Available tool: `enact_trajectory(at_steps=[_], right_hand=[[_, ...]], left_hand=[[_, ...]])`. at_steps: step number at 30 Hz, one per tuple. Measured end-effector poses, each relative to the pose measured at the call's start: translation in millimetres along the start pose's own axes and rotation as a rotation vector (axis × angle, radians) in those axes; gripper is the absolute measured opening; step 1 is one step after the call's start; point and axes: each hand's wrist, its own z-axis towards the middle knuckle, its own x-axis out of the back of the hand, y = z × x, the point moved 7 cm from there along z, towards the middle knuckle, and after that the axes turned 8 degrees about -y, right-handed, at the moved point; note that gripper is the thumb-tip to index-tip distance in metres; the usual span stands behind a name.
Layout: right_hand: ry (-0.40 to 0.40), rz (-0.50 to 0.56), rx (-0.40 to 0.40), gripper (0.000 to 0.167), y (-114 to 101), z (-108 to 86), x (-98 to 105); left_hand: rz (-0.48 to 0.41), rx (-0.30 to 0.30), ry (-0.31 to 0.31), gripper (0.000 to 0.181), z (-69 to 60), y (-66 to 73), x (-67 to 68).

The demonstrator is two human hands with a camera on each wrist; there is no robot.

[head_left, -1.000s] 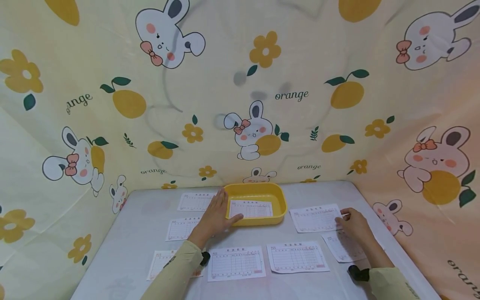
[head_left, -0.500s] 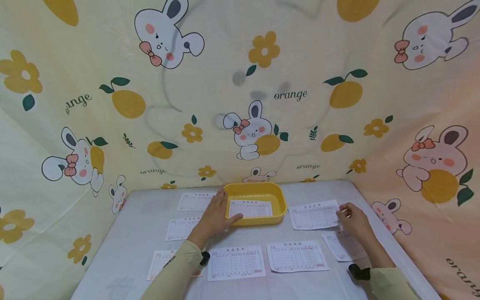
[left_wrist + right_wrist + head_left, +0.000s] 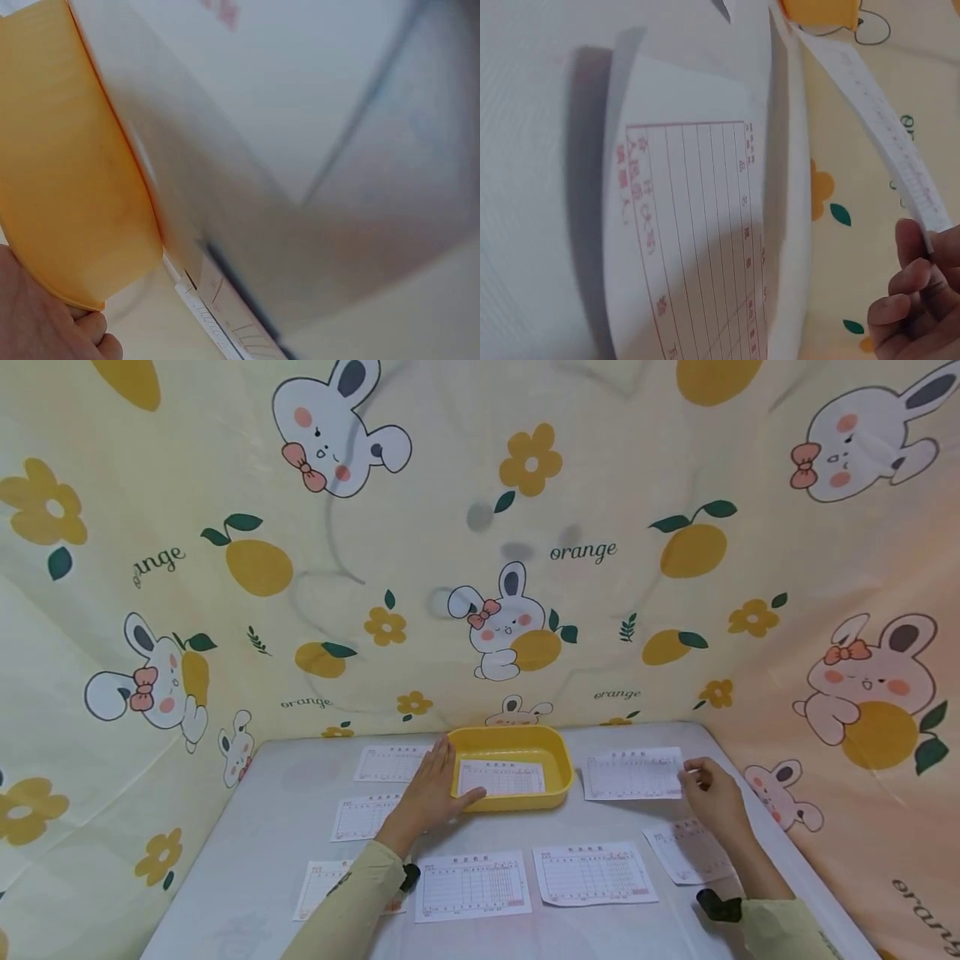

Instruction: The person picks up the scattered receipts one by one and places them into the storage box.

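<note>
My right hand [image 3: 716, 806] pinches the right edge of a printed receipt slip [image 3: 633, 774], holding it raised above the table to the right of the tray. The right wrist view shows this receipt slip [image 3: 870, 105] nearly edge-on between thumb and fingers [image 3: 911, 281]. Against the left side of a yellow plastic tray [image 3: 558, 789] rests my left hand [image 3: 431, 793], its fingers straight along the wall and the thumb at the front rim. Inside the tray lies another receipt slip [image 3: 501, 778]. In the left wrist view the tray wall [image 3: 75, 165] fills the left side.
Several similar receipt slips lie on the white table [image 3: 247, 843]: two in front, one [image 3: 472, 887] and one [image 3: 595, 873], one [image 3: 686, 852] under my right forearm's side, others [image 3: 363, 818] at the left. A printed rabbit cloth [image 3: 420, 527] hangs behind the table.
My right hand has lifted the receipt slip off the table, raising its near edge away from the slip below. The left hand and the tray have stayed in place.
</note>
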Motion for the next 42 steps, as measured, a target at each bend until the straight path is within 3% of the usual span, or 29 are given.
enact_trajectory(at_steps=[8, 14, 24, 30, 42], right_hand=[[0.121, 0.075, 0.053, 0.029, -8.8, -4.4, 7.9], [0.223, 0.201, 0.058, 0.023, -12.2, -5.1, 13.1], [0.269, 0.413, 0.092, 0.024, -28.0, -9.8, 11.5], [0.239, 0.498, 0.076, 0.025, -25.1, -7.4, 1.8], [0.129, 0.549, 0.164, 0.026, -48.5, -6.0, -19.1]], left_hand=[[0.001, 0.008, -0.001, 0.114, 1.2, -1.3, -1.5], [0.004, -0.008, -0.003, 0.114, 0.7, 0.5, -0.1], [0.013, -0.004, -0.007, 0.117, 1.3, -0.7, -1.0], [0.024, -0.002, -0.017, 0.116, 2.5, -2.1, -4.2], [0.035, 0.009, -0.023, 0.117, 3.6, -4.0, -4.6]])
